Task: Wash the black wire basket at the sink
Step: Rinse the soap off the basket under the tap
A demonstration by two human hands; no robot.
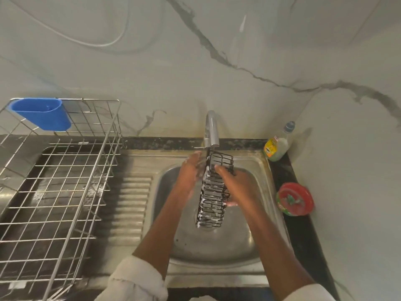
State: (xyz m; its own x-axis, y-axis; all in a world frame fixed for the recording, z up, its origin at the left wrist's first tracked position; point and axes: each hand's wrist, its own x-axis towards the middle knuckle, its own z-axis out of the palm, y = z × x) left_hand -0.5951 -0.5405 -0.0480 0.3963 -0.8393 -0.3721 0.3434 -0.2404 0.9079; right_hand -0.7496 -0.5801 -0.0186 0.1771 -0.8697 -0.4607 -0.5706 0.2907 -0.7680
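The left hand (189, 170) lies against the left side of the black wire basket (213, 192), its fingers blurred, so how they close cannot be told. The right hand (234, 183) grips the basket from the right, thumb curled over the upper wires and fingertips showing pink below. The basket is held on end over the sink (217, 240), its top just under the spout of the tap (211, 130), with white foam clinging to its lower wires.

The steel sink bowl holds nothing else that can be made out; its ribbed draining board (132, 200) runs to the left. Farther left, on the dark desk (303, 231), stands a large metal dish rack (65, 170) with a blue plastic cup (42, 112) hooked on its far rim; what is in the cup cannot be seen.

On the right strip of desk, a dish soap bottle (277, 144) with pale green liquid stands in the far corner. Nearer, a round red tub (295, 198) holds something green, too blurred to name. Rolled pale sleeves (136, 279) cover both forearms near the bottom edge.
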